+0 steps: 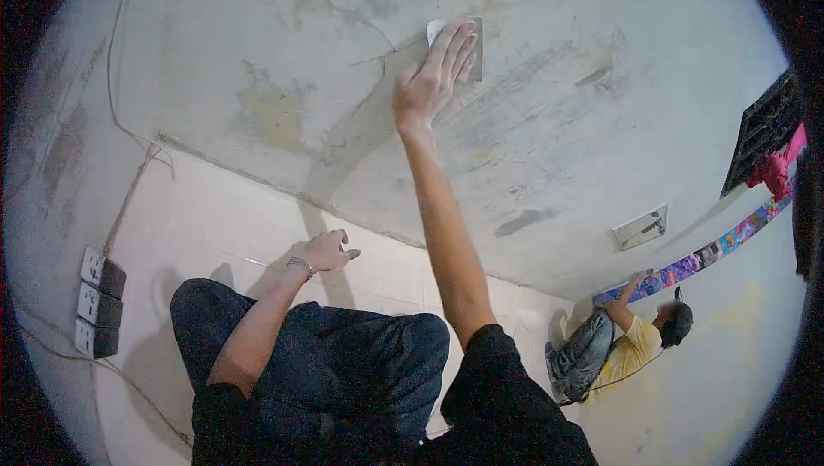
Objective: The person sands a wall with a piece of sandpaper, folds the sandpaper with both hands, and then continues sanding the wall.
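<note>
My right hand reaches up and lies flat, fingers together, on a sheet of sandpaper against the plastered wall. The sheet's white, printed backing shows left of the fingers; a brown-grey face shows to the right. Around it the wall is patchy, with grey scuffs, a yellowish patch and thin cracks. My left hand, with a bracelet at the wrist, hangs in front of my bent knees near the foot of the wall. Its fingers are partly curled, thumb apart, and nothing shows in them.
A row of socket boxes with cables lies at the left. At the right a person in a yellow shirt crouches, one hand at a colourful strip along the wall. A framed rectangular panel and a pink cloth are nearby.
</note>
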Action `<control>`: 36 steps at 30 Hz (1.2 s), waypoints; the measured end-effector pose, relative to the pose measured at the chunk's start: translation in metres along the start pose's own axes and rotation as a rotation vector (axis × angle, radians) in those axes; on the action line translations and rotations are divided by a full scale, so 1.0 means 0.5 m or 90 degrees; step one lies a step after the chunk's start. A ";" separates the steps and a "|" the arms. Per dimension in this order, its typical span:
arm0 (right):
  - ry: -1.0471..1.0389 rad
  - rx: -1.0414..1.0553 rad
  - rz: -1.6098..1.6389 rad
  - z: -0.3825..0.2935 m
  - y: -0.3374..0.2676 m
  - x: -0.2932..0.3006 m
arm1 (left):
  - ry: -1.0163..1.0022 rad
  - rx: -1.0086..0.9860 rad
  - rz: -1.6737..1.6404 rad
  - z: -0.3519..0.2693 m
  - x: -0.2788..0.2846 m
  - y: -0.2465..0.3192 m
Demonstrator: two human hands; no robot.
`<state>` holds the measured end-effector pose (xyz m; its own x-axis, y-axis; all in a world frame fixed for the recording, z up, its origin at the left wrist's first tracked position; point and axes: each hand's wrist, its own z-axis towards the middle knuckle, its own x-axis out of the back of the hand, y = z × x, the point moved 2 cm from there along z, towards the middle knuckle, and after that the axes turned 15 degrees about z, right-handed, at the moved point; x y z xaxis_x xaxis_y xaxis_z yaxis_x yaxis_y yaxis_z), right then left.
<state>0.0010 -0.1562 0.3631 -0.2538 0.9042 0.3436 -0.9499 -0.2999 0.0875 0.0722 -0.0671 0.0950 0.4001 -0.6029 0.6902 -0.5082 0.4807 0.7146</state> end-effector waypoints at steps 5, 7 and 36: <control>-0.051 -0.069 0.071 -0.131 -0.038 -0.054 | 0.012 0.008 -0.026 0.016 -0.018 -0.027; -0.127 -0.035 0.052 -0.229 -0.011 -0.069 | 0.037 -0.003 0.011 0.026 -0.020 -0.002; -0.061 -0.004 0.052 -0.066 -0.013 -0.020 | 0.022 0.049 -0.012 0.041 -0.032 -0.038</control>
<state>0.0034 -0.1532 0.3284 -0.3122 0.8436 0.4369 -0.9281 -0.3691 0.0495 0.0597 -0.0794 0.0681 0.4352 -0.5887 0.6812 -0.5567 0.4187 0.7175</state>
